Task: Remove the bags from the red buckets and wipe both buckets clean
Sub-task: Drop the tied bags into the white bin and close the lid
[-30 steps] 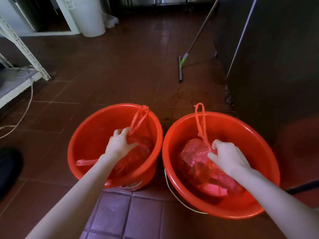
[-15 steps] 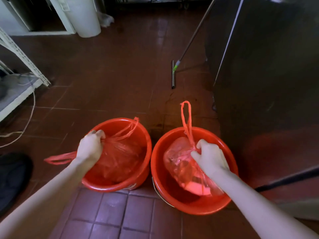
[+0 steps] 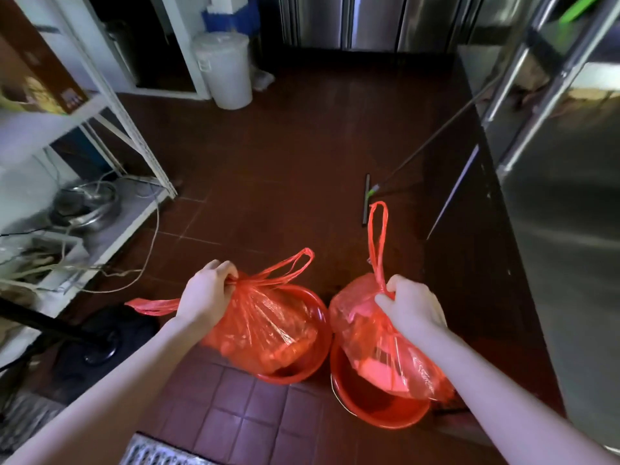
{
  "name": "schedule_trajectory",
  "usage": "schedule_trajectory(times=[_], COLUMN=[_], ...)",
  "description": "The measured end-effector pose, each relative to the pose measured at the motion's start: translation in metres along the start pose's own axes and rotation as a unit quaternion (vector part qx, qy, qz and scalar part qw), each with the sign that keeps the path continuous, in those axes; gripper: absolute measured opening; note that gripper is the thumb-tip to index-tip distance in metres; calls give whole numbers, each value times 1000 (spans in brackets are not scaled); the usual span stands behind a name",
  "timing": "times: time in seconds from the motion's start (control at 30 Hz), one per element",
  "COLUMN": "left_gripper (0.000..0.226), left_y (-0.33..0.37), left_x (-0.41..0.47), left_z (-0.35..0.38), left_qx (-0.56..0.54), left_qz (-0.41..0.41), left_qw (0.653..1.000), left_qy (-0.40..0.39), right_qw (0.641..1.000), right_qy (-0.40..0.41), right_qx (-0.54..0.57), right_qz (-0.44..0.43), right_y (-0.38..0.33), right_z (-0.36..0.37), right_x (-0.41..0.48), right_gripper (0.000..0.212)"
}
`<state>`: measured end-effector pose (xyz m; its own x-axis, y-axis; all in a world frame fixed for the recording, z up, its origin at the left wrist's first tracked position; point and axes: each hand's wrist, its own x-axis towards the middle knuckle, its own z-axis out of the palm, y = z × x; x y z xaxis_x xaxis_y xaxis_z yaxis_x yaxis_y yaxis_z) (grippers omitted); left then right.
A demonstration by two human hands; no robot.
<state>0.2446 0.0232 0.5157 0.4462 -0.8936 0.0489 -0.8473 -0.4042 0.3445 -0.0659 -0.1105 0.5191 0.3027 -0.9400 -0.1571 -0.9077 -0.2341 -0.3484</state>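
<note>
Two thin red plastic bags hang at the mouths of the buckets: the left bag (image 3: 268,327) over the left bucket (image 3: 303,372), the right bag (image 3: 375,340) over the right bucket (image 3: 379,412), both buckets standing on the tiled floor (image 3: 268,156). The film looks soft, crinkly and slippery, and the bulging bottoms suggest some weight, so the gathered neck below the handle loops is probably the safest hold. The left hand (image 3: 208,297) has its grip curled tight round its bag's bunched neck; the right hand (image 3: 411,305) likewise fists the twisted neck, one loop standing free above.
</note>
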Motion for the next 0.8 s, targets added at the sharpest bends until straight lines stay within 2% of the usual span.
schedule_trajectory(times=[0.17,0.37,0.67,0.8], left_gripper=[21,18,15,15], left_y=[-5,-22,-76,-105], left_x=[0,8,68,118], left_z=[-107,-192,-256,-268], left_qx=[-37,-40,-21,-10], left_qz=[7,36,19,15], left_qw=[998,995,989,988], left_qy=[43,89,148,152], right_qw=[999,996,987,986], right_qy=[11,30,62,56], right_qx=[36,67,90,103], right_qz=[-16,-40,-114,-119], right_y=[-86,-184,-310,-359], right_z=[-72,-108,-124,-117], right_x=[-6,-3,58,106], right_gripper=[26,19,19,22])
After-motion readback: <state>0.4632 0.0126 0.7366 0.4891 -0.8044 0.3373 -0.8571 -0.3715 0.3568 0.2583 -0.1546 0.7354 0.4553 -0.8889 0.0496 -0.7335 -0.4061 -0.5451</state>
